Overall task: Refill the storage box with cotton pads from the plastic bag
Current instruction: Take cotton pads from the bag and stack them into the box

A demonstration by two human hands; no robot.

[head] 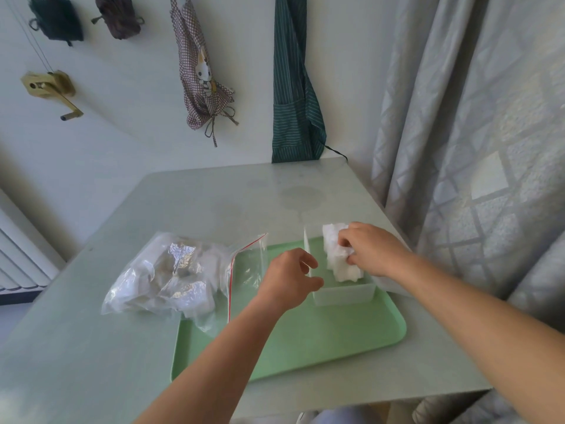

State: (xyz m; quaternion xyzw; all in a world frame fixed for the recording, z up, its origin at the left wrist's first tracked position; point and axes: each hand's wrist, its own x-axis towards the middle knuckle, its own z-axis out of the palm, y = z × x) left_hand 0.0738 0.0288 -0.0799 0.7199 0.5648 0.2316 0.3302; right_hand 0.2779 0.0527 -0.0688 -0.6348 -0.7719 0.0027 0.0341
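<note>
Table [214, 203]: pale, smooth.
Tray [321, 341]: green, rigid, rounded corners.
Plastic bag [171, 276]: clear, crinkled, red zip strip; laid left of box, nearer left hand [290, 280].
Storage box [345, 293]: translucent, rectangular, on tray's right.
Cotton pads [333, 249]: soft white stack, long axis front-to-back, pinched inside box by right hand [373, 249].
Left hand curled at box's upright left panel; hold not determinable.

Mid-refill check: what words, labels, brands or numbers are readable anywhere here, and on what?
None readable.
The plastic bag shows only a red seal stripe.
The storage box, cotton pads and tray are unmarked.
The checked apron carries a cartoon rabbit picture, no words.
</note>
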